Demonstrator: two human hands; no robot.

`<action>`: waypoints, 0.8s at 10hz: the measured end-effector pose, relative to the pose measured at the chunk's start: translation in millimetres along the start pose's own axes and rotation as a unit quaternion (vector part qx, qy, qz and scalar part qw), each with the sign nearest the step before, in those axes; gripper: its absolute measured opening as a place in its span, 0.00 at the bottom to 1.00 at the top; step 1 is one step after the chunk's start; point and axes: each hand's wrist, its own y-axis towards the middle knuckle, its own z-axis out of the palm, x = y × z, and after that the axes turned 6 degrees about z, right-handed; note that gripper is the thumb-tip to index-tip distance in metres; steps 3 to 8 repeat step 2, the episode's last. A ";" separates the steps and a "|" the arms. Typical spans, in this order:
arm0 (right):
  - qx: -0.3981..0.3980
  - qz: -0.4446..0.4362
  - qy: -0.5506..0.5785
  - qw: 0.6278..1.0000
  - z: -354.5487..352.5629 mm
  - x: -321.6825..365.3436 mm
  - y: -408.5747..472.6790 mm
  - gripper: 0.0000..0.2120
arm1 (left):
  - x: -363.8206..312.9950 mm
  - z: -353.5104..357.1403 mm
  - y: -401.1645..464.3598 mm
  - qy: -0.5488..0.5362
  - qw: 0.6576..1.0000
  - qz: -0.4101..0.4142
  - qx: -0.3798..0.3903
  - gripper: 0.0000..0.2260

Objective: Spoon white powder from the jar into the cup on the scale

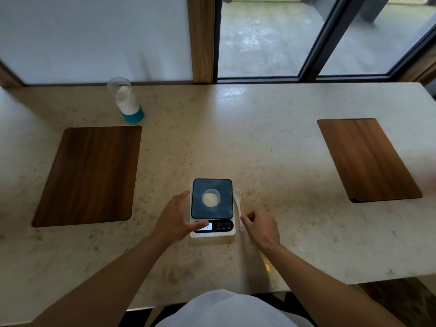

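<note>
Now left hand (175, 220) flat against scale (212, 233); right hand (260, 226) curled by spoon (238, 204).

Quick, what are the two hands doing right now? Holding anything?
Left hand: open, holding nothing, resting against the scale, thumb over its display.
Right hand: loosely curled, fingers at the white spoon handle; grip cannot be told.

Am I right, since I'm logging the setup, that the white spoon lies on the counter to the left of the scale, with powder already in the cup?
Not quite. The head view shows the white spoon lying to the right of the scale, near the right hand. The cup does already hold powder.
</note>
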 end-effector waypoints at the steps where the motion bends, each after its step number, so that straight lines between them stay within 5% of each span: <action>1: -0.004 -0.021 -0.002 1.000 -12.7 11.0 4.2 0.13 | -5.4 -11.8 8.6 0.015 1.000 -0.017 -0.014 0.45; 8: 0.004 -0.055 -0.004 0.998 -29.7 32.8 14.9 0.17 | -17.6 -30.1 29.4 0.024 0.998 -0.034 -0.051 0.43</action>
